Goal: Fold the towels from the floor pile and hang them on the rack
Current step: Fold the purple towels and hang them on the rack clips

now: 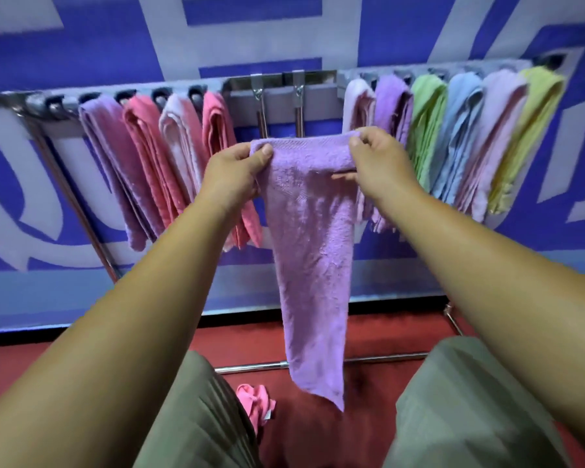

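Note:
A long purple towel [313,238] hangs in front of me, folded into a narrow strip. My left hand [237,173] pinches its top left corner, and my right hand [377,160] pinches its top right corner. The towel's lower end dangles just above the red floor. Behind it stands the metal rack [277,83], whose middle bars are bare. Folded towels [139,163] in purple, pink and white hang on the rack's left side. More folded towels [460,136] in lilac, green, blue, pink and yellow hang on its right side. A crumpled pink towel [255,401] lies on the floor between my knees.
The rack's lower crossbar [250,368] runs along the red floor [368,336] near my knees. A slanted rack leg [71,204] stands at the left. A blue and white patterned wall [81,45] rises behind the rack.

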`<state>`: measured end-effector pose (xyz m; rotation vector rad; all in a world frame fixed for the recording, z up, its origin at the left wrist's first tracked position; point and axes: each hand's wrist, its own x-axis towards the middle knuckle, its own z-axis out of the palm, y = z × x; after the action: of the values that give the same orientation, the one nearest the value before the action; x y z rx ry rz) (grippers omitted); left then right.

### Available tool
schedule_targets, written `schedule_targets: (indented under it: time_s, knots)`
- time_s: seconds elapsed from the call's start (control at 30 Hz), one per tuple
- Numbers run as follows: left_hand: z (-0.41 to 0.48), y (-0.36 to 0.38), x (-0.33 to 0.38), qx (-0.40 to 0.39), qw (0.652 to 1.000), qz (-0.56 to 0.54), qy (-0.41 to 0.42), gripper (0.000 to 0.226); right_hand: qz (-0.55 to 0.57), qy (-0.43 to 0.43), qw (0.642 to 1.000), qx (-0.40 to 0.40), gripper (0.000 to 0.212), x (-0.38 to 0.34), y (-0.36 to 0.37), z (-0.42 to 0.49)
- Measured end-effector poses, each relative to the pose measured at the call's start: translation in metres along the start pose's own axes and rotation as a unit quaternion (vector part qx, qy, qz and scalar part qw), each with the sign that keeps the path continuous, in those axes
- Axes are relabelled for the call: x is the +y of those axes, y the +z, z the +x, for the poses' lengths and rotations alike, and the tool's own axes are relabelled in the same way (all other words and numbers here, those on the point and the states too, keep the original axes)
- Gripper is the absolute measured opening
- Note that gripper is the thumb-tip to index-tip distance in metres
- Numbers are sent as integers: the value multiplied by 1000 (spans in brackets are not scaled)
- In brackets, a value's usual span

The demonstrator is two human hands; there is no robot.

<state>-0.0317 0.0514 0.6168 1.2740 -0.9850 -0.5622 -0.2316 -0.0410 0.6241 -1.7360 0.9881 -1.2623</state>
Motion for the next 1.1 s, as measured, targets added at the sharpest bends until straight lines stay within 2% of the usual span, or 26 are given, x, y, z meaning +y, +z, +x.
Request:
schedule_targets:
  time_s: [0.07, 0.13, 0.27, 0.37, 0.5, 0.57, 0.7, 0.83, 1.0, 1.1]
  knots:
    - [5, -4, 21, 5, 1000, -11, 13, 27, -28, -44, 999, 7, 22, -21, -7, 2]
    - [9, -9, 42, 9, 1000, -12, 25, 22, -18, -52, 998, -1, 19, -40, -10, 5]
    - [10, -17, 80, 26, 998, 1, 62, 16, -103, -91, 990, 36, 39, -76, -16, 13]
    - [9, -25, 105, 28, 997, 2, 74, 15, -114, -127, 982, 79, 41, -97, -20, 16]
    - [12, -33, 121, 52, 997, 15, 54, 14, -87, -84, 991, 52, 48, -115, -14, 21]
    - [11, -33, 127, 73, 997, 21, 22, 15, -31, -41, 998, 30, 48, -114, -10, 30]
    - [8, -33, 138, 90, 996, -2, -10, 15, 46, -24, 999, 18, 56, -108, -5, 47]
    - [2, -29, 145, 99, 994, -29, -18, 12, 103, 23, 994, -2, 31, -135, -6, 14]
    - [-9, -20, 154, 103, 994, -29, -28, 7, 82, 5, 996, -16, 30, -138, 0, 8]
    - [-19, -8, 159, 96, 994, -41, -24, 5, -5, -62, 998, 16, 39, -143, 5, 0]
